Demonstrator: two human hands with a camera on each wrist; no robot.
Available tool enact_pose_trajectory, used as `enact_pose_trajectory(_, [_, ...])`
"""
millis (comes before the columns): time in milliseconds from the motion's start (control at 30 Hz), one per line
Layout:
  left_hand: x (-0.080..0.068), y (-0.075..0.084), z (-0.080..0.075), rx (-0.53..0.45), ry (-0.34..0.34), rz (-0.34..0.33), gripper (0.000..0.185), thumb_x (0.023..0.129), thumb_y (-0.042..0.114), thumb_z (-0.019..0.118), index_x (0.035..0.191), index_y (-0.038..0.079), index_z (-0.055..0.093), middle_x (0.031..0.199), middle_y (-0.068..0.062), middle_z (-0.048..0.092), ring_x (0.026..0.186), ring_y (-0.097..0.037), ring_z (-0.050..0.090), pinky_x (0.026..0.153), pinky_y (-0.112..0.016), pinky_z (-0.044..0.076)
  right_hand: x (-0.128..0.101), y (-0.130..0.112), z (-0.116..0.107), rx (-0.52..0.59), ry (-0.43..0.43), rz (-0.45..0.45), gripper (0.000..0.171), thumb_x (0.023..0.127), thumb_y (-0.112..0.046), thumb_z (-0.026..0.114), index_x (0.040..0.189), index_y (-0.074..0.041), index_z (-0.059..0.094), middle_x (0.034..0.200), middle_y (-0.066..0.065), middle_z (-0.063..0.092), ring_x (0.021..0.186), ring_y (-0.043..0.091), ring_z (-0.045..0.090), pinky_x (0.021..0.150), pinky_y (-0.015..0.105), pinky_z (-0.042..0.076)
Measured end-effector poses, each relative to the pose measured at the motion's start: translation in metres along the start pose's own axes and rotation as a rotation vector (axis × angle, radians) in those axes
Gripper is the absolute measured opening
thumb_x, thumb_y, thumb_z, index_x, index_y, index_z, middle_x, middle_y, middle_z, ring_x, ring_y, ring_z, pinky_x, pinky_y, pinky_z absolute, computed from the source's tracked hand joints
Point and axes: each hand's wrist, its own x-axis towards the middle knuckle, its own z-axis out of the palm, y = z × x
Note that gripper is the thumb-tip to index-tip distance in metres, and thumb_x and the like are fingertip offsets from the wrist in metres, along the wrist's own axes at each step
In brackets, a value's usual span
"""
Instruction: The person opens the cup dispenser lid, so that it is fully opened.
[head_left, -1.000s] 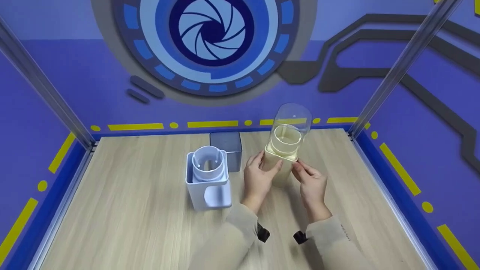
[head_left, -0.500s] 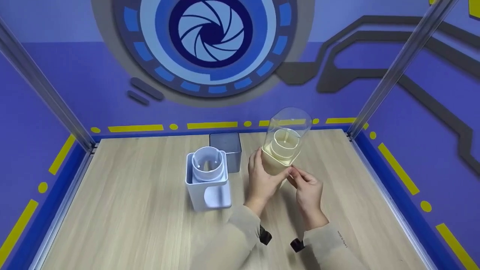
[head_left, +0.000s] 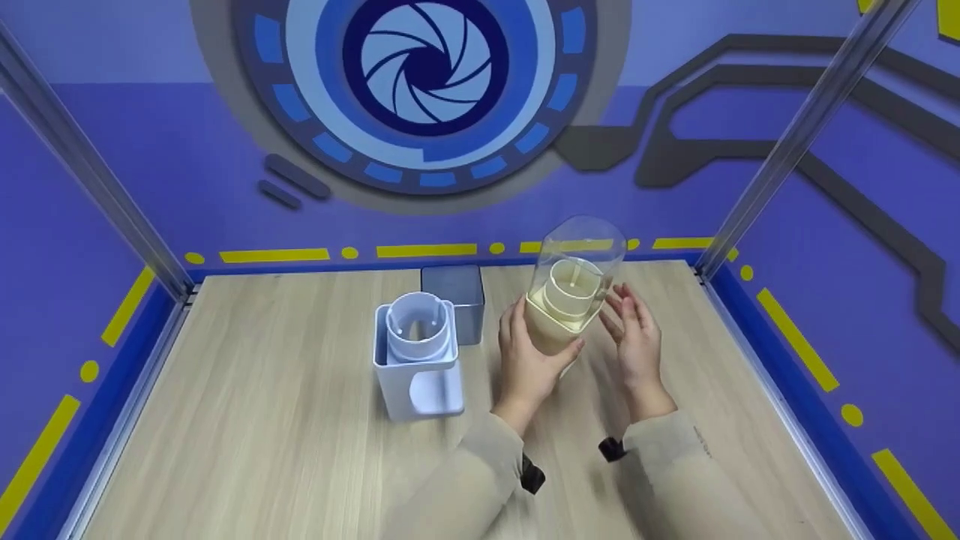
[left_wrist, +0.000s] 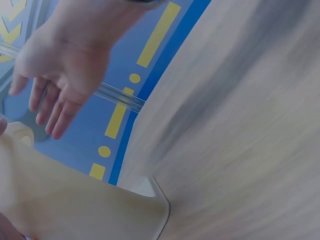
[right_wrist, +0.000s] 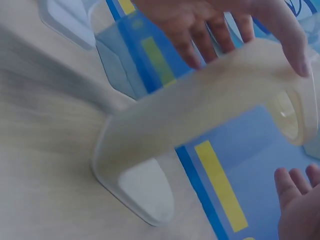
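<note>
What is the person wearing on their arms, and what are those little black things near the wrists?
Both arms wear long, loose beige sleeves, the left sleeve and right sleeve, reaching the wrists. The left hand and right hand are bare: no gloves, and no rings that show. A small black device sits at the left cuff and another at the right.

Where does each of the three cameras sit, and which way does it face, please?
Head: above, looking forward and down at the cream dispenser; both hands and sleeves show.
Left wrist: low beside the dispenser, facing the right hand.
Right wrist: low, facing the left hand gripping the dispenser.
All three share the dispenser.
</note>
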Motion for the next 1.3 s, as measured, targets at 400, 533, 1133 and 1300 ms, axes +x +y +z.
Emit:
enact_pose_trajectory(400, [0.002, -0.003, 0.003, -0.025, -0.016, 0.022, 0.114, 0.068, 0.038, 0.097, 0.16, 0.019, 0.034, 0.158, -0.006, 0.041, 0.147, -0.024, 0.042, 0.125, -0.044, 0.036, 0.023, -0.005, -0.004, 0.044, -0.347, -0.027, 0.054, 0.109, -0.014, 0.043, 0.16, 0.001, 0.032, 0.162, 0.023, 0.039, 0.149, 0.023, 0.042, 0.12, 0.022, 0.04])
enact_pose_trajectory(533, [0.004, -0.004, 0.001, -0.02, -0.034, 0.033, 0.113, 0.069, 0.041, 0.096, 0.16, 0.016, 0.035, 0.157, -0.006, 0.043, 0.147, -0.024, 0.043, 0.125, -0.044, 0.037, 0.019, -0.004, -0.006, -0.094, -0.295, -0.086, 0.042, 0.108, -0.016, 0.052, 0.146, 0.003, 0.053, 0.145, 0.025, 0.057, 0.132, 0.013, 0.058, 0.113, 0.019, 0.047])
enact_pose_trajectory(1133, [-0.003, -0.013, -0.037, -0.14, -0.211, -0.046, 0.119, 0.065, 0.054, 0.095, 0.161, 0.021, 0.033, 0.159, -0.005, 0.043, 0.142, -0.024, 0.049, 0.122, -0.045, 0.041, -0.044, 0.015, 0.027, -0.129, -0.028, -0.179, 0.065, 0.101, -0.003, 0.063, 0.158, 0.005, 0.033, 0.166, 0.022, 0.033, 0.155, 0.033, 0.033, 0.113, 0.015, 0.042])
enact_pose_trajectory(1300, [-0.007, -0.01, -0.04, -0.145, -0.254, -0.037, 0.123, 0.063, 0.062, 0.093, 0.161, 0.02, 0.033, 0.159, -0.004, 0.042, 0.139, -0.023, 0.05, 0.12, -0.047, 0.044, -0.067, 0.014, 0.036, -0.091, 0.083, -0.221, 0.069, 0.096, 0.002, 0.068, 0.156, 0.01, 0.034, 0.164, 0.025, 0.035, 0.154, 0.036, 0.032, 0.113, 0.017, 0.044])
